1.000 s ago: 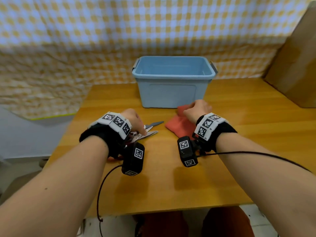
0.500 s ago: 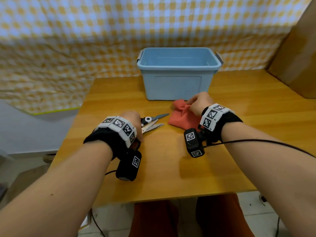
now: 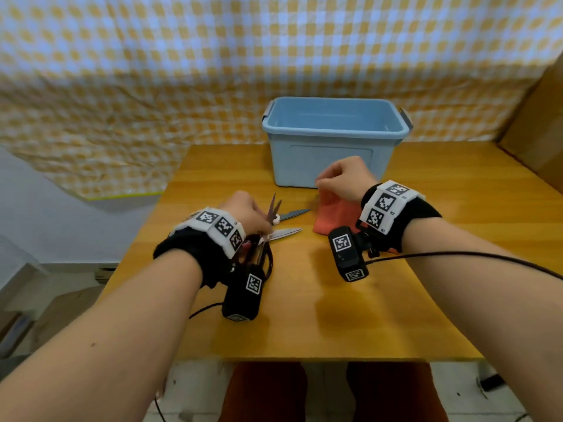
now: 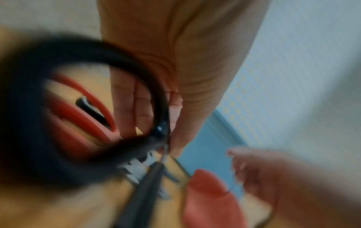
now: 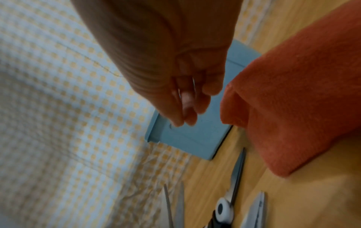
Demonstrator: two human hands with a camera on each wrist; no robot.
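Observation:
My left hand [image 3: 248, 214] grips a pair of black-handled scissors [image 3: 273, 207] lifted off the table, blades pointing up. In the left wrist view its fingers [image 4: 134, 108] pinch the black handle loop [image 4: 156, 86]. A second pair of scissors [image 3: 288, 215] with a white pivot lies open on the table beside it. My right hand [image 3: 344, 178] is raised over an orange cloth [image 3: 335, 216], thumb and fingertips [image 5: 185, 117] pinched on what looks like a thin thread [image 4: 231, 187] running to the cloth [image 5: 293, 100]. The cloth's near edge stands up under that hand.
A light blue plastic bin [image 3: 332, 159] stands open at the back of the wooden table [image 3: 335, 324], just behind both hands. A brown cardboard sheet [image 3: 545, 117] leans at the right. A yellow checked cloth [image 3: 152, 71] hangs behind.
My left hand has picked one pair of scissors up off the table and turned its blades upward. My right hand has lifted from the cloth, drawing its edge up.

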